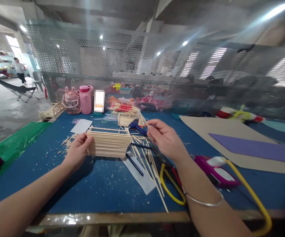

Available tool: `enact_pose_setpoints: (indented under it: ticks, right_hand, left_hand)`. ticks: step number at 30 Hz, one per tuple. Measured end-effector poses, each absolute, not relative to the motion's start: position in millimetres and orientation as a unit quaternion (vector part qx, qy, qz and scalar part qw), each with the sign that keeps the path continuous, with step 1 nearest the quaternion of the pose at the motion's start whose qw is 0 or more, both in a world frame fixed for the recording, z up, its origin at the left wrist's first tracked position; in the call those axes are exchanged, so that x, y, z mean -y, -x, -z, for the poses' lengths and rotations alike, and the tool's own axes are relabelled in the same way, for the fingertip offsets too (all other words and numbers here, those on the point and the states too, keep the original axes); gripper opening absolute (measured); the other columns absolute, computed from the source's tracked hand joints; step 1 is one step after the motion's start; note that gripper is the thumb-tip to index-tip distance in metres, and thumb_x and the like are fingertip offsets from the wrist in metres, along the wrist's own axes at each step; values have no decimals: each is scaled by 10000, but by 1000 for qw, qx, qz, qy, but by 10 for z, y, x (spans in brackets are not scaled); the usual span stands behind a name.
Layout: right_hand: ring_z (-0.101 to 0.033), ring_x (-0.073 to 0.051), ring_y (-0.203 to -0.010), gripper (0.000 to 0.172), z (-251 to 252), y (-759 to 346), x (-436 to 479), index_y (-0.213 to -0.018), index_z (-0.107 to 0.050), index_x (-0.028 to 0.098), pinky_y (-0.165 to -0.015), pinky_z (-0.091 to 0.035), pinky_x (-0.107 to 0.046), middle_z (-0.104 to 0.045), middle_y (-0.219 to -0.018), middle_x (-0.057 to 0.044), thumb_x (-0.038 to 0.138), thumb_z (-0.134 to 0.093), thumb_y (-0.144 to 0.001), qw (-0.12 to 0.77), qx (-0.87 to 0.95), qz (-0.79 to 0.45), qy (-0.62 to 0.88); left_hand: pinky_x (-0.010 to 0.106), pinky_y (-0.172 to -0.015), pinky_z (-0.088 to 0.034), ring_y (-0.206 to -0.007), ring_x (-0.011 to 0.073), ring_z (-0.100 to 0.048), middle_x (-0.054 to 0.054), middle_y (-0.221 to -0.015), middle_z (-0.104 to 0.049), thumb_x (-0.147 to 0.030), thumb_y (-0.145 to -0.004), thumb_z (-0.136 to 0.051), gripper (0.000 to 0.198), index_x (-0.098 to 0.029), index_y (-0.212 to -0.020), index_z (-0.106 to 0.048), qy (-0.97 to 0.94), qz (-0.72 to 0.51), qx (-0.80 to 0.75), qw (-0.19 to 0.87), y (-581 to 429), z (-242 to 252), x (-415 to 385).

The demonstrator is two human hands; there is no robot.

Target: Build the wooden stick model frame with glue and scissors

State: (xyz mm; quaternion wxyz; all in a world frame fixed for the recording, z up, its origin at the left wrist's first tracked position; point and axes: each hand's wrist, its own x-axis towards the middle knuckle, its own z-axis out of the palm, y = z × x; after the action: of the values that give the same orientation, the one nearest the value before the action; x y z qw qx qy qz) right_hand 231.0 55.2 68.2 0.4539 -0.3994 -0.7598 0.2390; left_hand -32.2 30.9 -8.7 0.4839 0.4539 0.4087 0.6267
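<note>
My left hand (79,146) is closed on the left end of a box-like frame (109,144) built of stacked thin wooden sticks, held tilted above the table. To its right my right hand (166,138) is pinched, with the pale end of a thin wooden stick (145,124) at the fingertips; the rest of it is hidden. Just behind those fingers is a dark blue hot glue gun (139,128), partly covered by the hand. Under the right wrist lie yellow-handled scissors or cutters (173,191). Loose wooden sticks (151,164) and a dark pen-like tool (135,164) lie below the frame.
A blue table (80,194) carries scattered wood scraps (68,141), a white paper piece (82,126) and another stick frame (126,119). Pink bottles (85,102) stand at the back before a perforated screen (132,59). Right are a magenta device (216,171) and a purple sheet (256,148).
</note>
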Motion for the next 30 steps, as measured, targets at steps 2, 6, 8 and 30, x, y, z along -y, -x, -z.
enact_pose_setpoints:
  ticks: [2,6,8,30]
  right_hand:
    - [-445,-90,-513,194,-639,-2269,-578,-959,-540,186,-499,-359,-218,-512,-617,23,322,-438,-865,463,769,-175,405]
    - [-586,-141,-747,187,-545,-2186,-592,-966,-603,187,-679,-447,-260,-646,-843,-42,242,-462,-856,455,810,-40,368]
    - [-612,-143,-781,212,-485,-2147,-596,-989,-618,194,-709,-462,-261,-669,-876,-46,211,-449,-863,431,840,-6,330]
    - [-567,-187,-822,335,-382,-1975,-537,-1095,-599,160,-692,-460,-330,-653,-930,-92,51,-426,-830,393,869,226,199]
  left_hand:
    - [255,-685,-434,-722,130,-566,10,-811,-649,-439,-696,-652,306,-173,-818,-562,-455,-631,-410,475,308,119,-322]
    - [258,-685,-417,-710,135,-551,9,-755,-645,-468,-668,-662,338,-167,-810,-604,-487,-606,-433,455,348,157,-363]
    - [264,-666,-410,-687,140,-545,15,-725,-642,-472,-657,-665,340,-159,-788,-632,-511,-574,-452,454,393,145,-380]
    - [260,-576,-387,-587,120,-499,4,-649,-616,-432,-680,-644,263,-173,-720,-645,-544,-542,-479,425,364,33,-280]
